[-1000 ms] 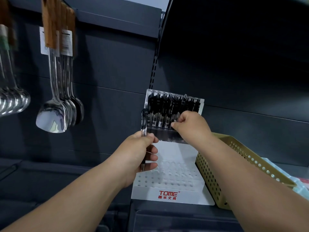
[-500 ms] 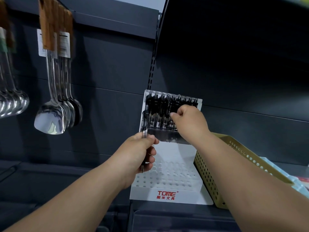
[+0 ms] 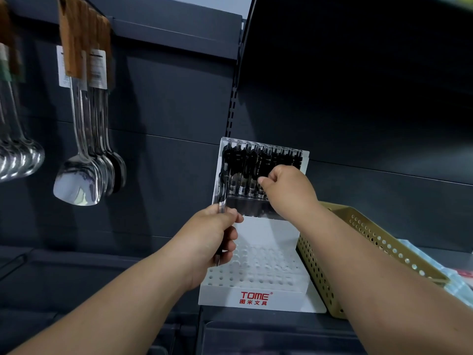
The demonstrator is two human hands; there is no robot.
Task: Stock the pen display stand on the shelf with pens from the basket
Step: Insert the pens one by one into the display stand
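A white pen display stand [image 3: 258,294] with rows of holes stands on the dark shelf. Its top tier holds a row of black pens [image 3: 245,167]. My left hand [image 3: 212,239] grips a clear black-capped pen [image 3: 222,190] upright at the stand's left edge. My right hand [image 3: 286,190] is raised to the top row, thumb and fingers pinching a pen there. The beige perforated basket [image 3: 363,242] sits right of the stand; my right forearm hides its inside.
Several steel ladles and spatulas [image 3: 79,180] with wooden handles hang on the left panel. A slotted upright [image 3: 231,106] runs behind the stand. Pale blue packets [image 3: 458,285] lie right of the basket. A clear bin edge [image 3: 268,329] sits below the shelf.
My right hand rose a little along the top row of pens. The left hand kept its pen beside the stand, shifting only slightly.
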